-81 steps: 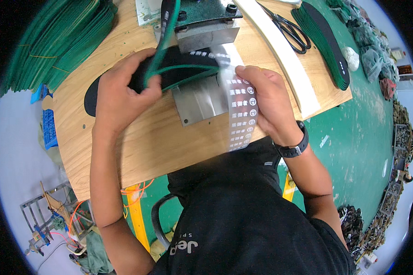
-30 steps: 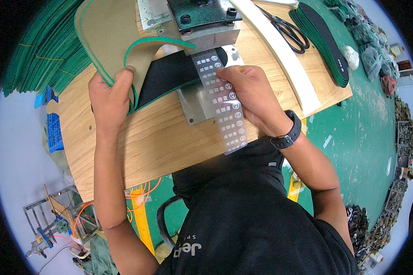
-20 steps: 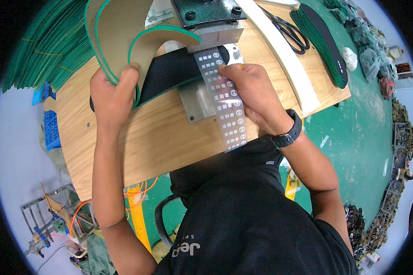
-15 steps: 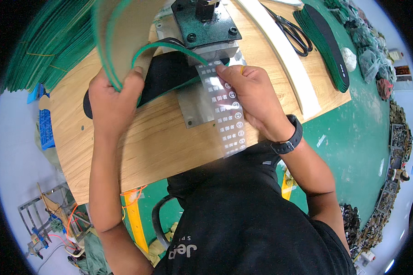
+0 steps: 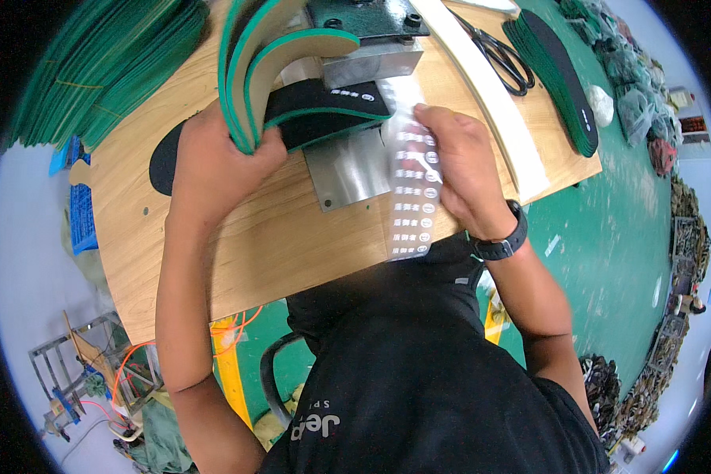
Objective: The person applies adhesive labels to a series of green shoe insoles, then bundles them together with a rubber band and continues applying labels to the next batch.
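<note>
My left hand (image 5: 223, 162) is closed around several curled insoles (image 5: 254, 75) with beige undersides and green edges. Just right of it, a black insole (image 5: 312, 114) shows a small white printed mark near its tip, below the metal block of a press (image 5: 371, 65). A bare metal plate (image 5: 340, 174) lies under that block. Between the thumb and fingers of my right hand (image 5: 464, 162) is a clear film strip (image 5: 409, 209) with rows of white print, hanging toward the table's front edge. Another black end (image 5: 163, 162) pokes out left of my left hand.
Tall bundles of green-edged insoles (image 5: 118, 71) stand at the far left. A white curved strip (image 5: 490, 95), black-handled scissors (image 5: 502, 59) and a stack of black insoles (image 5: 557, 79) lie on the right of the wooden table (image 5: 292, 253). Bagged goods (image 5: 636, 103) line the floor beyond.
The film strip has come off the black insole's tip and shifted right with my right hand, baring the white mark. My left hand and its curled insoles have moved right.
</note>
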{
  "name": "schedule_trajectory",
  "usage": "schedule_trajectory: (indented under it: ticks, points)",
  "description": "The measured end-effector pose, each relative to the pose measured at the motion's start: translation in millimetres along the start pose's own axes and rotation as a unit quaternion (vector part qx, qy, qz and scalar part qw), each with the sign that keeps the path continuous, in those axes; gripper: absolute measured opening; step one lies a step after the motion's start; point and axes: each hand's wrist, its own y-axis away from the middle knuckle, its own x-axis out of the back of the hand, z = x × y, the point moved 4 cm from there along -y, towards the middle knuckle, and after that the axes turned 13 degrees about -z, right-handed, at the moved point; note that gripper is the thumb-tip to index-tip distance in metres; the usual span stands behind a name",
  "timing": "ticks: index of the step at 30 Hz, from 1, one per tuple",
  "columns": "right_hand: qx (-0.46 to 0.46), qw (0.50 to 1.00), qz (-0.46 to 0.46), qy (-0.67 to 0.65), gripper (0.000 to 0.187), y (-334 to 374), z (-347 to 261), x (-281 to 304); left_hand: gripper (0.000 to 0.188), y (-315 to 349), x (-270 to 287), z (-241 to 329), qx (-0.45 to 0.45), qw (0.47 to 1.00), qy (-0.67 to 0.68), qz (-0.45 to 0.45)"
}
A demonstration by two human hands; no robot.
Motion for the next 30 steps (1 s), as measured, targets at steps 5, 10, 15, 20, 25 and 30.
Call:
schedule_trajectory:
  ticks: [5, 10, 15, 20, 25, 30]
  points:
    - [-0.025, 0.999, -0.023, 0.035, 0.019, -0.7, 6.5, -5.2, 0.017, 6.9, 9.4, -19.4, 0.011, 0.961, 0.254, 0.106]
    - [-0.063, 0.992, -0.056, 0.093, 0.021, -12.9, 12.3, -9.8, 0.018, 7.1, 12.1, -22.9, -0.003, 0.960, 0.243, 0.140]
    - [-0.073, 0.992, -0.058, 0.084, 0.022, -15.0, 12.5, -11.0, 0.019, 7.1, 10.1, -21.2, 0.012, 0.959, 0.256, 0.121]
    - [-0.081, 0.990, -0.053, 0.101, 0.023, -15.1, 10.1, -11.9, 0.020, 9.0, 8.6, -15.6, 0.012, 0.958, 0.260, 0.123]
    - [-0.068, 0.988, -0.067, 0.124, 0.028, -15.5, 13.6, -9.6, 0.032, 10.6, -0.3, -6.2, 0.004, 0.980, 0.160, 0.121]
    - [-0.079, 0.992, -0.031, 0.094, 0.030, -6.5, 5.5, -16.8, 0.067, 2.2, -7.5, 6.6, -0.054, 0.997, -0.047, 0.020]
